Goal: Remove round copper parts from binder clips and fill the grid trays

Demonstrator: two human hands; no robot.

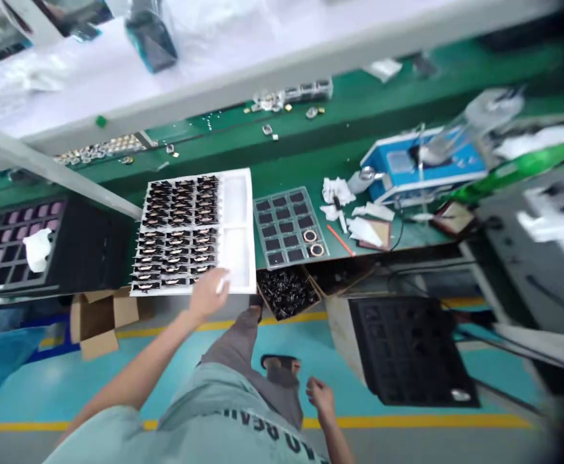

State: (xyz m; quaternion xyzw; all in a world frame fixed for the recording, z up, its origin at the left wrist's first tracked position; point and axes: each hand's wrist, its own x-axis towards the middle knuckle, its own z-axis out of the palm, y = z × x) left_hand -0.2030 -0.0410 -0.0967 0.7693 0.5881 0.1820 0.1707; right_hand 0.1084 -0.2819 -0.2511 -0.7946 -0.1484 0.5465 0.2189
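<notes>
My left hand (pixel 210 293) is at the front edge of a white foam tray (pixel 237 258), beside its bare right strip. Its fingers are bent, with something small and white at the fingertips, too blurred to name. Rows of black parts with thin metal pieces (pixel 178 238) fill the left and middle of the tray. My right hand (pixel 319 394) hangs low over the floor, away from the bench, its fingers curled; what they hold, if anything, is hidden. Right of the foam tray lies a clear compartment tray (pixel 286 225) with dark squares and two rings at its lower right.
A box of black parts (pixel 286 293) sits below the bench edge. On the bench are a blue machine (pixel 398 169), white tissues (pixel 337 191) and an orange stick (pixel 340 240). Black trays (pixel 407 348) stand at lower right, and an open cardboard box (pixel 98 322) at lower left.
</notes>
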